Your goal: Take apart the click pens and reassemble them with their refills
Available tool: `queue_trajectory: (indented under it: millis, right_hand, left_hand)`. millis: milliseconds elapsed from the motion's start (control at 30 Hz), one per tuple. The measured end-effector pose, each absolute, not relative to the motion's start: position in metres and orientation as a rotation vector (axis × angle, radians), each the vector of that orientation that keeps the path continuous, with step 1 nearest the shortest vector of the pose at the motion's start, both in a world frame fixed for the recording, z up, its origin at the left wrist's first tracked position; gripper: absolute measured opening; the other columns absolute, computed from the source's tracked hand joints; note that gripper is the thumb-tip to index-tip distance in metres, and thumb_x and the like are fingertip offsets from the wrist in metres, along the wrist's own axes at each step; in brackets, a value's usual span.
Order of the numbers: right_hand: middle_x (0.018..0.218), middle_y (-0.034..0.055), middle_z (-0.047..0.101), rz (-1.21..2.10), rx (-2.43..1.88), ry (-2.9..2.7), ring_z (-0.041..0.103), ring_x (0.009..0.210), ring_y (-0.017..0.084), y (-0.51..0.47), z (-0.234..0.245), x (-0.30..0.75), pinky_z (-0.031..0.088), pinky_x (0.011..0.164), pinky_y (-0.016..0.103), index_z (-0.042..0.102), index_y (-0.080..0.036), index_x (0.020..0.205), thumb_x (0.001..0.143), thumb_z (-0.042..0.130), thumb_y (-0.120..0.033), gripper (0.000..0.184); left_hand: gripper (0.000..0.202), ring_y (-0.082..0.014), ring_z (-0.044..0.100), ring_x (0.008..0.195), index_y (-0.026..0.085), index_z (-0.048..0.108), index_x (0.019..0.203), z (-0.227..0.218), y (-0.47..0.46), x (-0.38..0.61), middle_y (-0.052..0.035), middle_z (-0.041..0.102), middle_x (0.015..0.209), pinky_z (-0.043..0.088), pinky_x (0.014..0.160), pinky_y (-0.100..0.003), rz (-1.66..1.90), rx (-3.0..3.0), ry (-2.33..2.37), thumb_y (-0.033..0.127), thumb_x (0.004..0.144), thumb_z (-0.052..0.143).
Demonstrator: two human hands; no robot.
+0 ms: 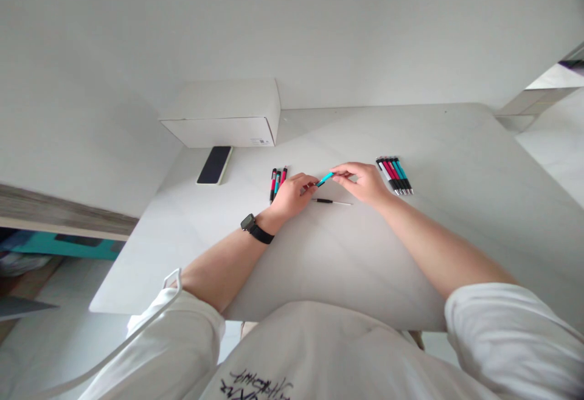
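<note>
A teal pen (pixel 325 179) is held between my hands above the table. My left hand (pixel 295 194), with a black watch at its wrist, is closed on the pen's lower left end. The fingertips of my right hand (pixel 360 180) pinch its upper right end. Just below them on the table lies a thin stick (pixel 333 202), part black and part pale, perhaps a pen refill; my left hand may cover its left end. Beside my left hand are several red, teal and black pens (pixel 277 182), partly hidden by it. A row of several pens (pixel 395 175) lies right of my right hand.
The white table (pixel 328 266) meets the wall at the back. A white box (pixel 223 131) stands at the back left, with a phone (pixel 214 165) lying in front of it. A pale cable (pixel 123 345) runs along my left sleeve.
</note>
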State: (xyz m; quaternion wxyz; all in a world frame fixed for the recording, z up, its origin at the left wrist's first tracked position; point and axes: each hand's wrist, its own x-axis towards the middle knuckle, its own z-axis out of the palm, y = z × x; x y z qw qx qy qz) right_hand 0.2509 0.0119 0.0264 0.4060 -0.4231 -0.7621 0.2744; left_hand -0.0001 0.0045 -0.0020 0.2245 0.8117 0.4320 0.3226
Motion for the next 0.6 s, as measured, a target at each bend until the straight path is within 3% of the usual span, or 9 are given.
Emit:
queue_trajectory:
  millis: [267,600]
  right_hand:
    - [0.102,0.0032,0.079,0.694,-1.062,-1.923,0.075,0.091,0.023,0.0130,0.0241,0.2502,0.061,0.090,0.039,0.076,-0.030,0.109,0.094,0.068,-0.045,0.023]
    - [0.099,0.0038,0.079,0.649,-1.124,-1.868,0.075,0.090,0.024,0.0141,0.0246,0.2512,0.060,0.085,0.039,0.074,-0.029,0.106,0.097,0.064,-0.047,0.022]
  left_hand:
    - [0.024,-0.0171,0.068,0.089,0.021,0.073,0.118,-0.0019,0.0040,0.0008,-0.0056,0.073,0.103,0.054,0.085,-0.030,0.886,2.240,1.179,0.025,0.101,0.057]
    - [0.028,-0.0197,0.070,0.096,0.022,0.071,0.119,-0.0017,0.0055,0.0008,-0.0053,0.073,0.105,0.055,0.092,-0.034,0.859,2.267,1.148,0.015,0.093,0.063]
